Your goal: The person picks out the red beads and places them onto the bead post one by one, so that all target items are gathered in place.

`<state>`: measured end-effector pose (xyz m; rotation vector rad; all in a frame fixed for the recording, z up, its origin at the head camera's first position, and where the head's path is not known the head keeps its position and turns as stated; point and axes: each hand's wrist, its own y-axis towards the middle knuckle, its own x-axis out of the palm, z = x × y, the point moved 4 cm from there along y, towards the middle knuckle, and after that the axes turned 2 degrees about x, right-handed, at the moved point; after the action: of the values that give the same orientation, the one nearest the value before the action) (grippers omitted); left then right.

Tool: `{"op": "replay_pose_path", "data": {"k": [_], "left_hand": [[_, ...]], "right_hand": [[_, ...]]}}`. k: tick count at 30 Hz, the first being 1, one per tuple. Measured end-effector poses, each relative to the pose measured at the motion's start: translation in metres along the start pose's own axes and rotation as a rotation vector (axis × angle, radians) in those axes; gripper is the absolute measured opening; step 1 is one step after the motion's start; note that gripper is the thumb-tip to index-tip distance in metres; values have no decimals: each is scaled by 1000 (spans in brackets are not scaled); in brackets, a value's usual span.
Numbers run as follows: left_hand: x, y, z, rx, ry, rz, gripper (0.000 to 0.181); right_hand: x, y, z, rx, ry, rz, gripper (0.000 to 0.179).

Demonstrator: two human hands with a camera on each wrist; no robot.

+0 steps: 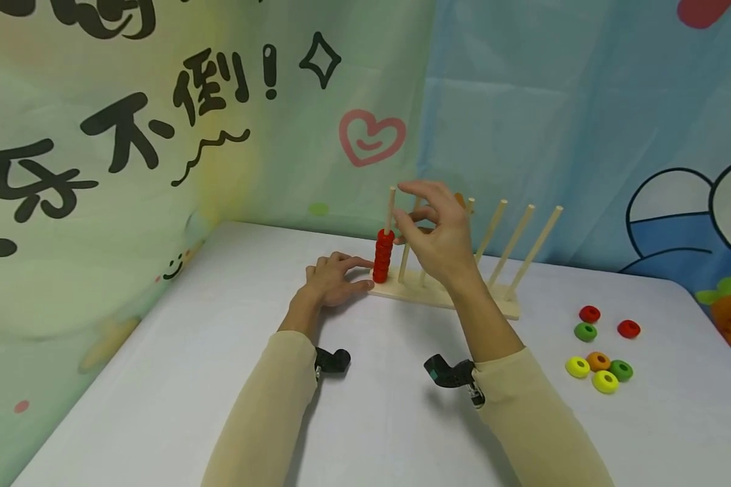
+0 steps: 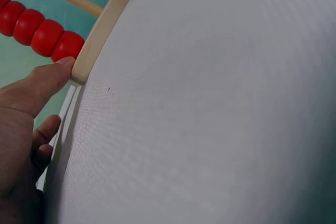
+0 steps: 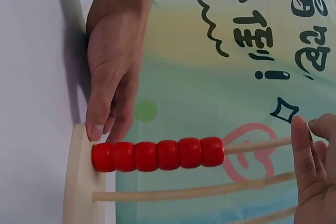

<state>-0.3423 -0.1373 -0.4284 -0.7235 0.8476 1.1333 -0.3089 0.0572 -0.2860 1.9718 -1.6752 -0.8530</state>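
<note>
A wooden peg stand [image 1: 438,297] rests on the table, with several upright pegs. Red beads [image 1: 382,257] are stacked on its leftmost peg, filling the lower part, and the bare top of that peg rises above them. My left hand [image 1: 336,279] holds the left end of the stand. Its thumb [image 2: 44,80] lies on the base right beside the lowest bead, while the forefinger reaches behind. Up by the top of the same peg is my right hand [image 1: 438,233], thumb and forefinger apart, with no bead seen between them. It hides parts of the middle pegs.
Loose beads lie on the white table [image 1: 378,419] to the right: a red bead [image 1: 629,329], a green bead [image 1: 585,331], a yellow bead [image 1: 606,381], an orange bead [image 1: 598,360] and a few others. A printed cloth [image 1: 493,88] hangs behind the table.
</note>
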Motion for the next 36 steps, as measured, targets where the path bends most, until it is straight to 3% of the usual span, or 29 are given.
{"op": "replay_pose_path", "data": {"k": [8, 21, 29, 36], "left_hand": [[-2, -1, -4, 4, -8, 10, 50], [0, 0, 0, 4, -2, 5, 51], [-2, 0, -1, 3, -9, 4, 50], [-1, -1, 0, 2, -22, 0, 50]], "right_hand": [[-11, -10, 0, -71, 19, 59, 28], [-44, -28, 1, -113, 8, 30, 28], [-68, -40, 3, -65, 41, 87, 27], [-82, -47, 3, -75, 63, 114, 25]]}}
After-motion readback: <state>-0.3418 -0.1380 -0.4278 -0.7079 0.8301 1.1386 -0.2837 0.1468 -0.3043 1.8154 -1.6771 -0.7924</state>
